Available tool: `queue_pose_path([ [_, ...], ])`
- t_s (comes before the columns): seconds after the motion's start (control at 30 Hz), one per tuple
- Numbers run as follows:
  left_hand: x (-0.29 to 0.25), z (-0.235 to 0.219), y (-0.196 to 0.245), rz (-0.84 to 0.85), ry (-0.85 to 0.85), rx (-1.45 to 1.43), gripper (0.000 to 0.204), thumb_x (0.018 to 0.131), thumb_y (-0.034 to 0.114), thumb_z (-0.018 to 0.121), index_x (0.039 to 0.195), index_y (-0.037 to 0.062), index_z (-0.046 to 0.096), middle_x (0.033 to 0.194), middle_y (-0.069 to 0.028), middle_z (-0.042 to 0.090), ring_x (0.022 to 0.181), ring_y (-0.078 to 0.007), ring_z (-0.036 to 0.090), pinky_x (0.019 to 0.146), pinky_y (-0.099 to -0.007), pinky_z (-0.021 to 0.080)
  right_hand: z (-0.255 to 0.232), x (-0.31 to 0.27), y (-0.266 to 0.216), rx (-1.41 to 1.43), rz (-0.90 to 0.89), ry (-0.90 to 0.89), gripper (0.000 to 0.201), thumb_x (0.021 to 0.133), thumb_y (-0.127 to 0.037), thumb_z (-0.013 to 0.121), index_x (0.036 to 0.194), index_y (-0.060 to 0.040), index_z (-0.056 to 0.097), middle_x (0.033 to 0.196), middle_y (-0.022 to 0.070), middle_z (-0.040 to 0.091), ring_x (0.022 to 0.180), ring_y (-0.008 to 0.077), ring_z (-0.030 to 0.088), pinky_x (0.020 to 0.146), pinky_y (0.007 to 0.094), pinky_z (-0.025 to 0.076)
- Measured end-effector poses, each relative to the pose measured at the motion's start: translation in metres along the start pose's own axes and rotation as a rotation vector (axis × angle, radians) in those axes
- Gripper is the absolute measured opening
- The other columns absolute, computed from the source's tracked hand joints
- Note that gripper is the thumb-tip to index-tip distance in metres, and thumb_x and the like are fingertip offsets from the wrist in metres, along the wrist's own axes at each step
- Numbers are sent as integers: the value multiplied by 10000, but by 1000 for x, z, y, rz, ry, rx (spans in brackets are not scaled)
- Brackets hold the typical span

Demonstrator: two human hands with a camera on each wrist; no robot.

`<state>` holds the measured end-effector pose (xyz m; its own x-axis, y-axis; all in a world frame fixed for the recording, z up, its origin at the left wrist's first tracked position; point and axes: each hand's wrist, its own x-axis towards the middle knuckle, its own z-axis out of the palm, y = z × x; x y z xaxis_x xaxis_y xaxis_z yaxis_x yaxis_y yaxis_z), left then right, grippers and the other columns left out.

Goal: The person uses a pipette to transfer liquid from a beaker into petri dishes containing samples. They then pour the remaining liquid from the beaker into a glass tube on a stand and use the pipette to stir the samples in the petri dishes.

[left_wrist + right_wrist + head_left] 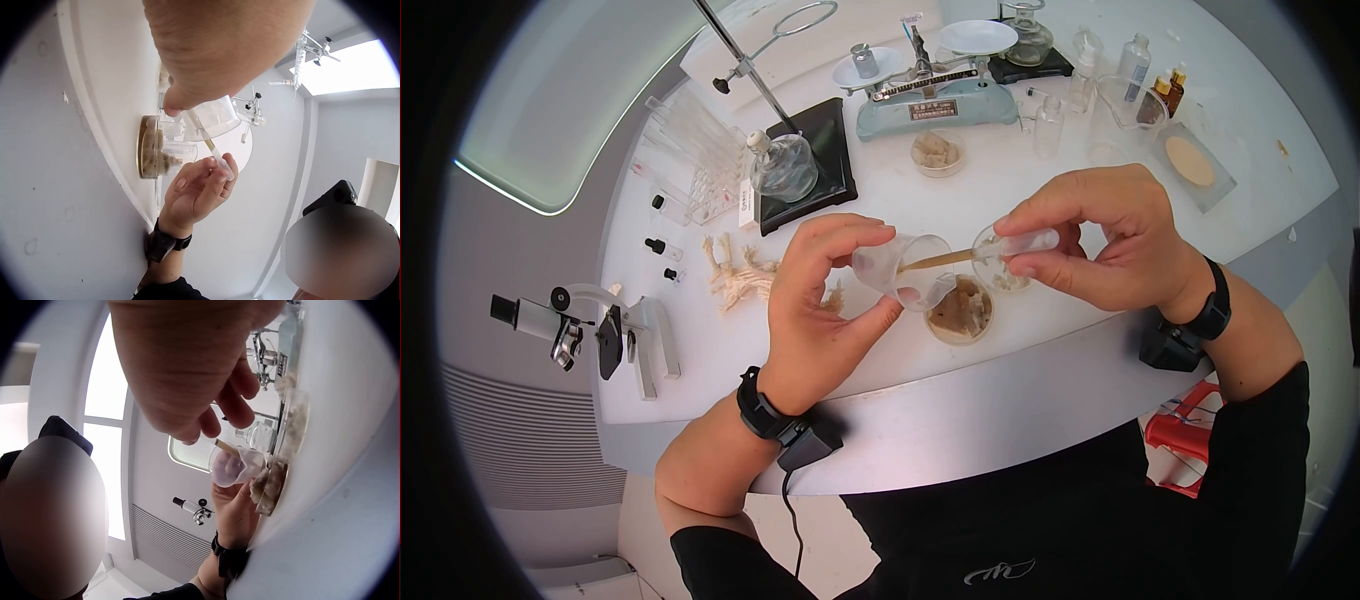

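My left hand (pixel 820 300) grips a clear plastic cup (pixel 880 272), tilted with its mouth toward my right hand (pixel 1105 235). Thumb and fingers of that right hand pinch the clear, rounded end of what looks like a dropper (pixel 1030 243). Its slim tan stem reaches into the cup, seen through the wall in the left wrist view. Just below the cup stands a round dish (pixel 962 335) of brown, lumpy material. A second dish (pixel 1012 284) with pale pieces sits beside it, partly hidden by the right hand.
Behind my hands are a small dish of pale chunks (pixel 936 152), a balance (pixel 935 110) and a ring stand (pixel 830 150) with a glass burner (pixel 785 168). Coral-like branches (pixel 740 275) and a microscope (pixel 635 335) lie left; a beaker (pixel 1125 110) and bottles (pixel 1135 65) stand right.
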<state>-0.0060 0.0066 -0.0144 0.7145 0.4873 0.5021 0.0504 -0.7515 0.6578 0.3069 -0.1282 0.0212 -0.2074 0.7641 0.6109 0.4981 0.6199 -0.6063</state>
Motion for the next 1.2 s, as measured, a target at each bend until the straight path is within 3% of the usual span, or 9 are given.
queue_pose_path([
  [0.03,0,0,0,3,0,5,621,858,-44,952,1414,39,686,1460,-113,610,1341,-232,642,1136,-388,553,-1,0,0,-9,-8,-16,244,933,-41,925,1168,-41,859,988,76,867,730,94,756,553,222,534],
  [0.17,0,-1,1,-4,-4,7,622,860,-46,949,1417,36,685,1460,-110,613,1345,-233,643,1128,-386,554,-2,-3,2,6,10,-9,252,952,-33,907,1194,-13,839,1024,101,858,725,100,762,574,224,559],
  [0.23,0,0,1,-22,5,10,626,861,-54,943,1424,35,684,1463,-109,617,1353,-235,641,1122,-384,555,2,-6,0,105,74,94,234,974,-56,909,1199,-50,841,960,44,837,662,26,690,588,202,488],
  [0.37,0,1,1,-38,19,5,623,867,-62,931,1430,38,683,1473,-102,619,1358,-229,639,1109,-385,562,3,-6,-1,174,79,174,203,1027,-60,858,1221,-26,808,979,49,831,721,32,723,580,200,512],
  [0.43,-1,2,1,-81,52,26,623,874,-70,919,1438,43,680,1483,-95,619,1361,-218,638,1095,-382,570,2,-6,-7,330,167,218,190,1081,-76,797,1252,0,765,999,73,826,769,49,745,563,200,540],
  [0.53,-1,3,0,-107,70,25,626,879,-70,913,1446,48,677,1493,-88,620,1367,-212,636,1085,-379,575,1,-6,-2,345,100,223,204,1109,-115,769,1268,9,735,999,93,822,814,66,769,548,201,560],
  [1.2,0,4,0,-104,76,-1,614,897,-47,923,1448,55,672,1500,-85,625,1370,-208,642,1087,-376,572,-1,-8,-2,380,156,125,143,1062,-80,811,1168,3,759,985,56,793,736,42,728,547,190,547],
])
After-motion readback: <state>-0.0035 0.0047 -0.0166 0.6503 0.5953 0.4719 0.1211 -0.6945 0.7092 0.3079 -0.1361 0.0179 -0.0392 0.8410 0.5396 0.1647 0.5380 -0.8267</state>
